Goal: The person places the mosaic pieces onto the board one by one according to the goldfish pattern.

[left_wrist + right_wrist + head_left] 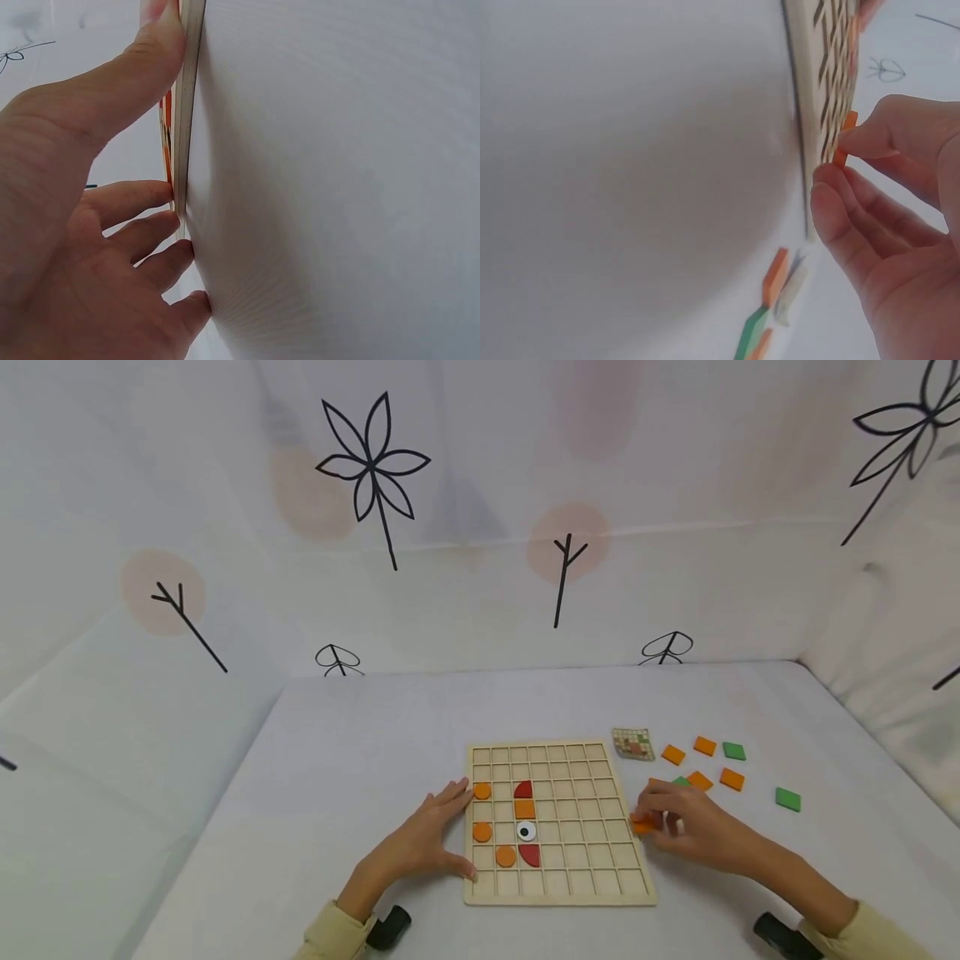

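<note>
At the right edge of the grid board (587,832), the right hand (692,824) pinches an orange tile (642,827) between its fingers, visible end pointing left, long axis unclear; the left hand (422,841), fingers spread, touches the opposite edge.

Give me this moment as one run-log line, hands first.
left hand: touching left edge of board | right hand: pinching orange tile near board's right edge | patterned card: beside board's far right corner
</note>
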The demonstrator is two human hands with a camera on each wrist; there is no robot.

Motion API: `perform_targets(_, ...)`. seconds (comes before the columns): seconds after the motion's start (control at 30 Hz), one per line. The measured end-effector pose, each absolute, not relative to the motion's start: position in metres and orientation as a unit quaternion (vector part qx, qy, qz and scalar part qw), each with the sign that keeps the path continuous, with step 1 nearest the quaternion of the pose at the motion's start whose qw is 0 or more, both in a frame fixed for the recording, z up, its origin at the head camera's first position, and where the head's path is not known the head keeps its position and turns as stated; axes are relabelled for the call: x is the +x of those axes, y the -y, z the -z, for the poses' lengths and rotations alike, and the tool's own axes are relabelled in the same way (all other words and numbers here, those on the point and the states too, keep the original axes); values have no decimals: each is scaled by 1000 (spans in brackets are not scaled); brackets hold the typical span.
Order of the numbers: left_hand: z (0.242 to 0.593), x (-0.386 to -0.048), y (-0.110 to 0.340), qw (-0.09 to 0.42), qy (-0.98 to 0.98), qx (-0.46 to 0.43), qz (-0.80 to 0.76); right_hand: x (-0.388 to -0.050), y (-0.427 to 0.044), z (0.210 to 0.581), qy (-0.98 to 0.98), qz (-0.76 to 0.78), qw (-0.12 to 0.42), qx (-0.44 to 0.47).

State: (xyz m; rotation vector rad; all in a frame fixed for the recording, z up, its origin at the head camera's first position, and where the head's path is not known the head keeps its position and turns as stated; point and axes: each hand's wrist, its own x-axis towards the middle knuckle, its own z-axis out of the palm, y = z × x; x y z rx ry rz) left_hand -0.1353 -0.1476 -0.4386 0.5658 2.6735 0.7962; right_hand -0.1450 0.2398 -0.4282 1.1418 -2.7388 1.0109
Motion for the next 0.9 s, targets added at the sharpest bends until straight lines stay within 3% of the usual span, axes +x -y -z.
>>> perform_targets(0.9,438,-135,147,147,-930,197,-274,-132,-175,423,855,-359,-41,371)
